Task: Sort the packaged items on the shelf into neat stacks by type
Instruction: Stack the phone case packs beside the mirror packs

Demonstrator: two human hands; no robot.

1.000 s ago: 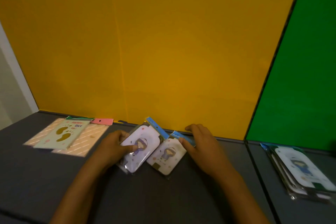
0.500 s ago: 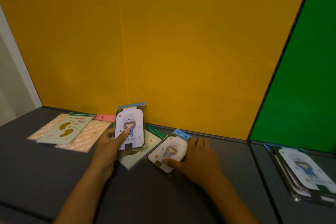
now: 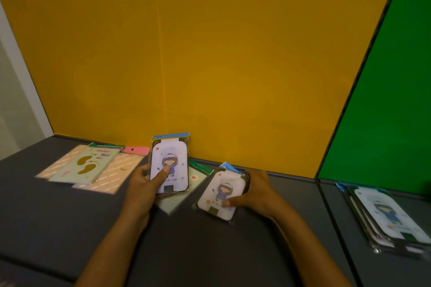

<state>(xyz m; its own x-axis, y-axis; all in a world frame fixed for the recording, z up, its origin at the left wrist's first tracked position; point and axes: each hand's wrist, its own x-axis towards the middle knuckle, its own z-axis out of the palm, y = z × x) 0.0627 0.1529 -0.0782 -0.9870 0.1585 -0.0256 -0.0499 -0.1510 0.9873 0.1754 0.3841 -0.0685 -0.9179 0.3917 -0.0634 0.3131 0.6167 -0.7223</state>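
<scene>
My left hand [image 3: 142,182] holds a white cartoon-girl packet with a blue header [image 3: 169,165] upright, thumb across its front, lifted off the dark shelf [image 3: 210,240]. My right hand [image 3: 254,193] grips a second cartoon-girl packet [image 3: 219,193] of the same kind, tilted, low over the shelf. Under and between them lies a pale green packet with a green header [image 3: 186,191]. At the left a green footprint card [image 3: 86,165] rests on peach striped packets [image 3: 121,170].
A stack of cartoon-girl packets [image 3: 387,214] lies on the right shelf section in front of the green wall [image 3: 384,112]. A yellow back wall [image 3: 210,53] stands right behind the items. A pink header tab [image 3: 135,149] peeks out at the back left.
My left hand has lifted its packet from flat on the shelf to upright, uncovering the pale green packet. My right hand has closed around the second packet, thumb on its front.
</scene>
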